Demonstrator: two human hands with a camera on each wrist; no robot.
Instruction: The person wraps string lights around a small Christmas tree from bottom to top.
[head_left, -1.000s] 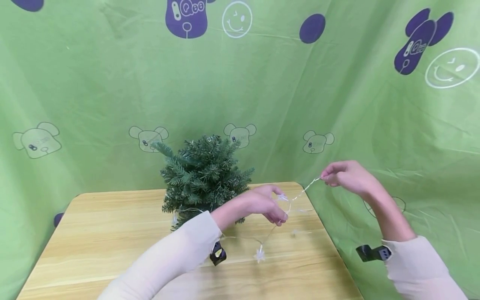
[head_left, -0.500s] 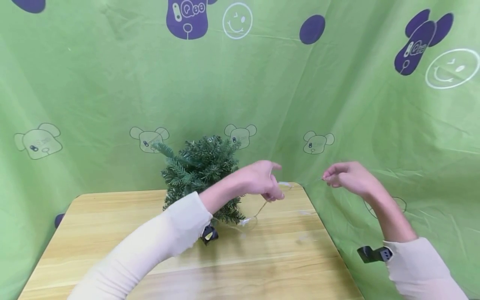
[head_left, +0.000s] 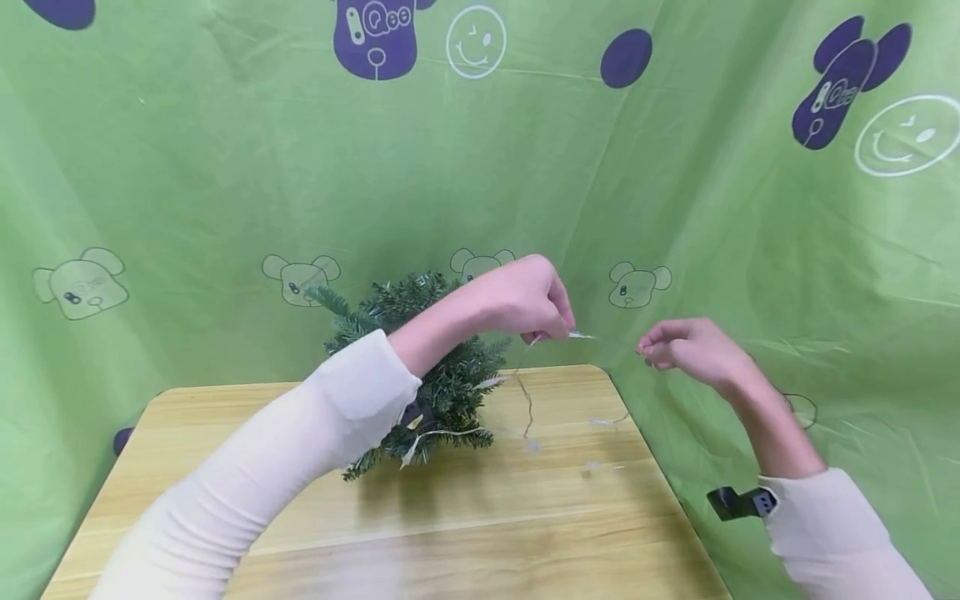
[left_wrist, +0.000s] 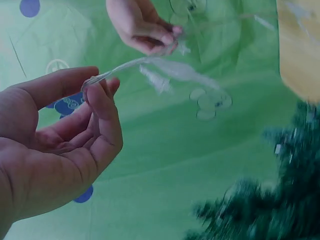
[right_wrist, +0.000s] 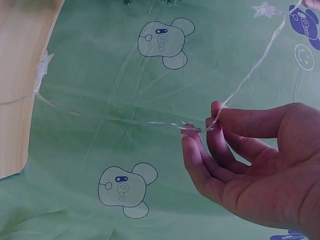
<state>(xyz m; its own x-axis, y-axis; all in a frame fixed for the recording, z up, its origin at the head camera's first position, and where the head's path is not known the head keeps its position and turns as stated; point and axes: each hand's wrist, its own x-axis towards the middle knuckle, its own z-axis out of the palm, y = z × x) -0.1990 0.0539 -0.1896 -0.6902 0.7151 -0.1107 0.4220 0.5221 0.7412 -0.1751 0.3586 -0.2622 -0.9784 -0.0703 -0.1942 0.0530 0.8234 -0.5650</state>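
Observation:
A clear-wired string of lights with star-shaped pieces runs between the two hands. My left hand (head_left: 528, 300), in front of the tree's right side, pinches its wire (left_wrist: 117, 69) between thumb and fingertip. Farther right and a little lower, my right hand (head_left: 693, 354) pinches another stretch of wire (right_wrist: 245, 80) between thumb and index finger. One star (right_wrist: 265, 10) hangs near the left hand. A small artificial Christmas tree (head_left: 457, 375) stands on the table, partly hidden by my left forearm. Part of the string crosses its lower front, with a star (head_left: 408, 454) at the left.
The wooden table (head_left: 525, 533) has its right edge below my right hand. More stars of the string, one star (head_left: 592, 467) among them, show over the table's right part. A green printed curtain (head_left: 225, 167) hangs behind and to the right.
My left hand has risen from low over the table to beside the tree's upper part, its fingers drawing in on the wire. The string has lifted and shifted with it. My right hand stays nearly still.

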